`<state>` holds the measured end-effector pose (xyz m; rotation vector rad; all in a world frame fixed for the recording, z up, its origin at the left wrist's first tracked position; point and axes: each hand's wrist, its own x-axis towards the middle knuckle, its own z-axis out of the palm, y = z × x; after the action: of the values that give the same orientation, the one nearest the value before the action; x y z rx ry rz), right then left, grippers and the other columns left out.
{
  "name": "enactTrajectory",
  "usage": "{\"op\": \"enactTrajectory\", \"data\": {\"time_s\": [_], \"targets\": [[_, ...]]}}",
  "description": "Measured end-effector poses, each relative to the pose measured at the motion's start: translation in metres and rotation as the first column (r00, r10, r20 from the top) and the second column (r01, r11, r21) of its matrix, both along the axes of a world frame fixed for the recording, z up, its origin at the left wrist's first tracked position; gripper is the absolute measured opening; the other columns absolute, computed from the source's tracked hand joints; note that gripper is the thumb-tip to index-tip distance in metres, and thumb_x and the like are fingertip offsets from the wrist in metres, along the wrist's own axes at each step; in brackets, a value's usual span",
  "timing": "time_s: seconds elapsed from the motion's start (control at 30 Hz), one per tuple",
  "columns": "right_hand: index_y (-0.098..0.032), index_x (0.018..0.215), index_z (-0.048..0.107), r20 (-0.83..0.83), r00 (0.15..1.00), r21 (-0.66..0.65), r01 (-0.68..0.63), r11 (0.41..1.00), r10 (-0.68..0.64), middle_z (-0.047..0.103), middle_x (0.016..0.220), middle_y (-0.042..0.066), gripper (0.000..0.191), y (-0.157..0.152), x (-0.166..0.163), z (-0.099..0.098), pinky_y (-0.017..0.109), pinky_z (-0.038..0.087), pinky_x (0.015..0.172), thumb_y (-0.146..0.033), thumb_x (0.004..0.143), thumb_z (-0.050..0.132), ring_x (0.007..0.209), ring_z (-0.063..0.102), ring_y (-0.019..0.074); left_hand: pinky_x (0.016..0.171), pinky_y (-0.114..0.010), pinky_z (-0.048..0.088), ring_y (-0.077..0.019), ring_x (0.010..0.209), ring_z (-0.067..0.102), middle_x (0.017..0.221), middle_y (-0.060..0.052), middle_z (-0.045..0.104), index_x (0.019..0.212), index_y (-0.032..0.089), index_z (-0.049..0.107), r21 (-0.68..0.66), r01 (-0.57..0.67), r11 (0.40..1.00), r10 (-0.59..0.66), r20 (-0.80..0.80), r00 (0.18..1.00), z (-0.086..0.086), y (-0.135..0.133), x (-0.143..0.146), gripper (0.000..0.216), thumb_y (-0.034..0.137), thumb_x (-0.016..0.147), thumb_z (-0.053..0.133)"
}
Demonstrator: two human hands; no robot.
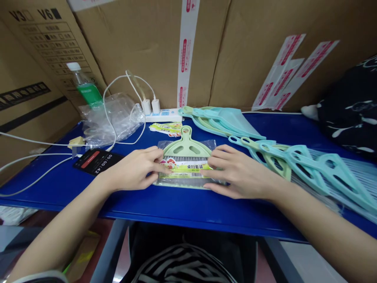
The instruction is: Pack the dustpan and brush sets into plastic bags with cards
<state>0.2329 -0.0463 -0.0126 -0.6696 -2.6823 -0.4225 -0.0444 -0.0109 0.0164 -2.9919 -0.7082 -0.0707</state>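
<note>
A green mini dustpan and brush set [186,147] lies flat in a clear plastic bag on the blue table [182,204], with a yellow-green paper label [185,168] across its front. My left hand [136,169] has its fingers curled onto the label's left end and pinches it. Over on the label's right end my right hand [240,173] lies with the fingers stretched out, pressing the bag down.
Loose blue and green dustpans [218,120] and brushes [297,159] lie to the right. More labels [166,128] sit behind the bag. At left are clear plastic bags [110,118], a phone showing a timer [97,161], cables, a power strip [163,115] and a green bottle [85,88]. Cardboard boxes wall the back.
</note>
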Motion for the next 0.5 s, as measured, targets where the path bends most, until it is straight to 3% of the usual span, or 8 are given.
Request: {"op": "enactTrajectory", "data": {"time_s": [0.2, 0.5], "targets": [[-0.021, 0.082, 0.072, -0.013, 0.999, -0.199, 0.044, 0.979, -0.048, 0.059, 0.073, 0.004, 0.029, 0.001, 0.011, 0.005, 0.034, 0.037, 0.072, -0.036, 0.093, 0.050, 0.072, 0.047, 0.0188, 0.066, -0.024, 0.045, -0.0144, 0.074, 0.052, 0.078, -0.002, 0.055, 0.095, 0.028, 0.075, -0.084, -0.040, 0.996, 0.044, 0.045, 0.998, 0.003, 0.004, -0.007, 0.043, 0.008, 0.078, 0.041], [-0.023, 0.070, 0.067, -0.030, 0.993, -0.365, 0.098, 0.926, -0.117, 0.057, 0.072, 0.003, 0.028, 0.001, 0.019, 0.015, 0.032, 0.038, 0.066, -0.034, 0.091, 0.051, 0.069, 0.050, 0.0174, 0.067, -0.023, 0.045, -0.0136, 0.076, 0.058, 0.079, -0.001, 0.063, 0.083, 0.024, 0.073, -0.187, -0.129, 0.974, 0.141, 0.052, 0.989, 0.004, 0.006, -0.008, 0.038, 0.010, 0.081, 0.038]]}}
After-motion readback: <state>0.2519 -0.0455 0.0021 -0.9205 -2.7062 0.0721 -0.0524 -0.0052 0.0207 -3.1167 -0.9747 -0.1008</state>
